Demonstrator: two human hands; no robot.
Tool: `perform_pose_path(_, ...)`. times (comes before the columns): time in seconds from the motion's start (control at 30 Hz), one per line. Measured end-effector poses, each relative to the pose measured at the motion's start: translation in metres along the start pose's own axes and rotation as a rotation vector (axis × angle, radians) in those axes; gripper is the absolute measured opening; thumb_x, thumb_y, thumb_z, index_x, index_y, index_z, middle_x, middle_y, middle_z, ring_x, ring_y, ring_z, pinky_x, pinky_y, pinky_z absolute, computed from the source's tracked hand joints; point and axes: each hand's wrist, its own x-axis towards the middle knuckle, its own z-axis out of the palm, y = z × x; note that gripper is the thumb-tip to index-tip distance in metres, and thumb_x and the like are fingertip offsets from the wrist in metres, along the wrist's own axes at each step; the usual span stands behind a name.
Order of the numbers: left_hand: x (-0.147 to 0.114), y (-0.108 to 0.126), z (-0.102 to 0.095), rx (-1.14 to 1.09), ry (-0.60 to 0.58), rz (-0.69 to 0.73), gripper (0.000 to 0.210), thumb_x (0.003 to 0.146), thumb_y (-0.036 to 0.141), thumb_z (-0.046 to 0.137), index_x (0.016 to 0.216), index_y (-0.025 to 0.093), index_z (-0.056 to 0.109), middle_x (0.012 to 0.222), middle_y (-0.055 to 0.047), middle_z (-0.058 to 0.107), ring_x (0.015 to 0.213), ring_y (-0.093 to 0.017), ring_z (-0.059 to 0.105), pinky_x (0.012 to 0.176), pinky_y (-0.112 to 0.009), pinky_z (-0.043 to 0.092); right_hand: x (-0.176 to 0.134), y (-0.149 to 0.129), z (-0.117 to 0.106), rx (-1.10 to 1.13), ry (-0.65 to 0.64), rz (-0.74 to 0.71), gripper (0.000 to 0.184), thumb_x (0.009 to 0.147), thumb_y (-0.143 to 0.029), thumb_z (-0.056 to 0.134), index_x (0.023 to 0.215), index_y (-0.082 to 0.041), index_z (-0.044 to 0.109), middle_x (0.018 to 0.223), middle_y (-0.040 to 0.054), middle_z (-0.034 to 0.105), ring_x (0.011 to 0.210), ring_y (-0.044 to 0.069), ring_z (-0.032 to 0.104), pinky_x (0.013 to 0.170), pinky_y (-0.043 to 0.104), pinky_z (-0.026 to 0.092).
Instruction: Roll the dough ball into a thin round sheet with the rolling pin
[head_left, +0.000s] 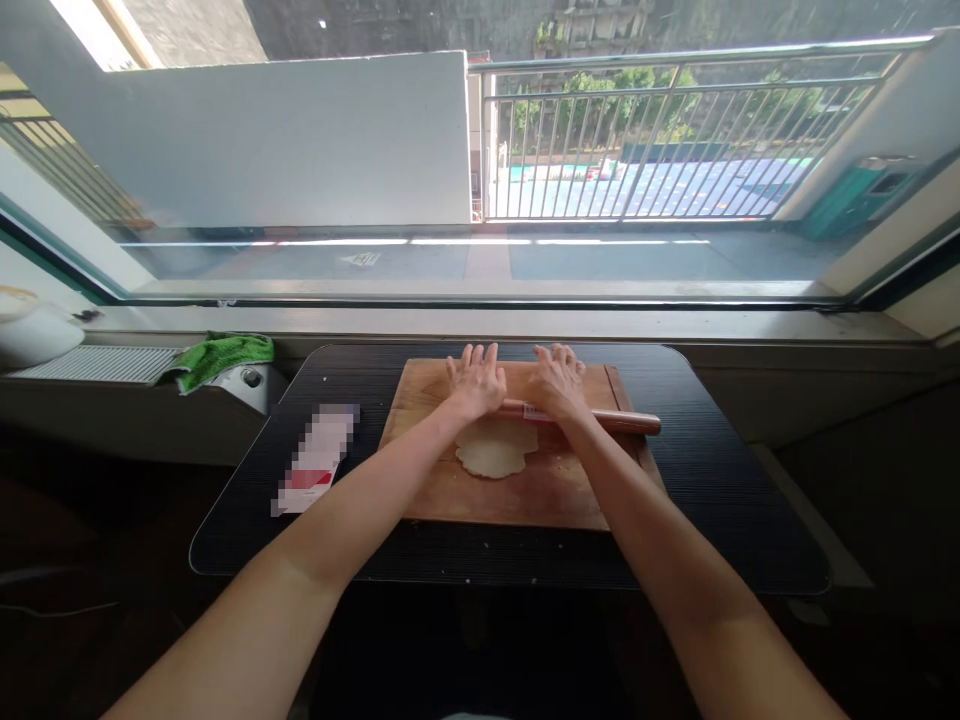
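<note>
A flat, roughly round sheet of dough [495, 452] with an uneven edge lies on a wooden cutting board [551, 500]. Across the board, at the dough's far side, rests a rolling pin [626, 421], its right end sticking out past the board. My left hand [480, 382] presses on the pin's left part with its palm, fingers stretched forward and spread. Farther right, my right hand [559, 382] lies over the pin, palm down, its fingers reaching ahead and slightly bent. The pin's left end is hidden by my left hand and forearm.
The board lies on a dark table [720, 480] with rounded corners. A blurred pink-and-white packet [315, 465] lies to its left. Beyond are a window sill [525, 320], a green cloth [225, 358] on a white heater-like unit [251, 385], and a balcony railing [675, 140] outside.
</note>
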Motion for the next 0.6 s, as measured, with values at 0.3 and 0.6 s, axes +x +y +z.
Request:
perform_pose_path(0.3,0.007,0.001,-0.002,0.019,-0.017,0.004,0.059,0.101,0.037,0.032,0.156,0.016,0.036,0.163,-0.014,0.036,0.154,-0.031,0.025,0.123,-0.065,0.016,0.002,0.002,0.001,0.011,0.101,-0.059,0.052,0.093,-0.017,0.033,0.138,-0.014,0.058,0.152,0.0204,0.046,0.143,0.033,0.034,0.115,0.055,0.024)
perform_pose_path(0.6,-0.016,-0.010,0.006,-0.018,-0.034,0.113,0.057,0.101,0.035,0.032,0.156,0.022,0.037,0.163,-0.009,0.038,0.153,-0.030,0.026,0.124,-0.061,0.020,-0.028,0.006,0.012,0.024,0.044,-0.154,0.048,0.095,-0.023,0.035,0.137,-0.019,0.059,0.146,0.0156,0.055,0.141,0.030,0.037,0.116,0.051,0.026)
